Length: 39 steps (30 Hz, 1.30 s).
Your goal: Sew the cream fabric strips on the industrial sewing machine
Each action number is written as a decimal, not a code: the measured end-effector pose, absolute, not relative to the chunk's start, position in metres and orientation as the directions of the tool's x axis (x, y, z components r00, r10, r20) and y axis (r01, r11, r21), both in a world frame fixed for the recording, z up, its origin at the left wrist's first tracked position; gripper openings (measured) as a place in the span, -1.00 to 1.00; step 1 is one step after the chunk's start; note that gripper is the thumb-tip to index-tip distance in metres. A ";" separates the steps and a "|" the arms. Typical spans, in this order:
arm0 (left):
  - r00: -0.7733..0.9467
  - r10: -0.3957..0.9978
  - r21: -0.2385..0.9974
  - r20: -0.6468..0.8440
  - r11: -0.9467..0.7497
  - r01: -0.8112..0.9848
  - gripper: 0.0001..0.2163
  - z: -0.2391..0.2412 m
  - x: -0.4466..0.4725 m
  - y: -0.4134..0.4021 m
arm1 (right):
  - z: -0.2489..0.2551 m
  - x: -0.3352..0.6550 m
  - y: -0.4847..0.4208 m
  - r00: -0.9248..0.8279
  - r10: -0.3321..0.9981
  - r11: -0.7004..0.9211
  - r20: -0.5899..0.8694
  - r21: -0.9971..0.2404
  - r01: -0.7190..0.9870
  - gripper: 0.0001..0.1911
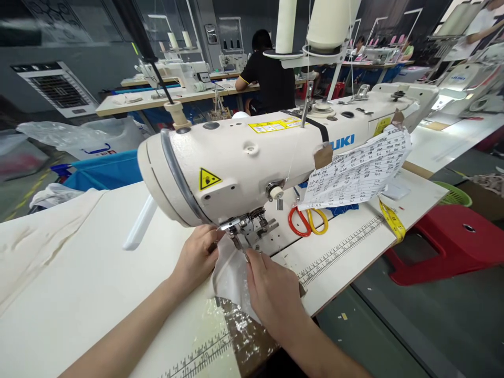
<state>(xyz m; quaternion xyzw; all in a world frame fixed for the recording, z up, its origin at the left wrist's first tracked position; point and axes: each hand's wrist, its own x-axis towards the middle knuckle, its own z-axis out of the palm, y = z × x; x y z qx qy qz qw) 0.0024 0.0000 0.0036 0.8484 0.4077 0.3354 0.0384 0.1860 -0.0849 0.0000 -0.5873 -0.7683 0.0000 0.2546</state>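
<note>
A white piece of fabric (231, 275) lies under the needle area of a white sewing machine (232, 163). On its left edge, close to the presser foot, my left hand (199, 254) is closed with the fingertips partly hidden behind the machine head. My right hand (275, 294) pinches the fabric's right side just in front of the foot, thumb and fingers pressed together. Right of the needle area lie scissors (311, 221) with one red and one yellow handle, their blades hidden under a handwritten paper sheet (354, 170) attached to the machine.
A printed ruler scale (342, 249) runs along the table edge, with a yellow tape measure (392, 220) at its end. A red stool (449, 241) stands at right. Cream fabric (43, 236) lies at left. Ahead, a person in black (271, 79) sits at another table.
</note>
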 end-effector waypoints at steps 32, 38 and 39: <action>0.629 0.679 0.085 0.377 -0.702 0.707 -0.61 0.000 0.012 -0.049 | -0.004 0.235 -0.154 -0.396 0.851 0.497 0.345 -0.283 0.820 -0.60; 0.619 0.699 0.103 0.357 -0.689 0.718 -0.59 -0.003 0.010 -0.046 | 0.003 0.229 -0.146 -0.373 0.864 0.468 0.337 -0.266 0.843 -0.63; 0.625 0.698 0.104 0.350 -0.691 0.715 -0.59 -0.002 0.010 -0.047 | 0.004 0.227 -0.145 -0.368 0.864 0.464 0.343 -0.260 0.847 -0.63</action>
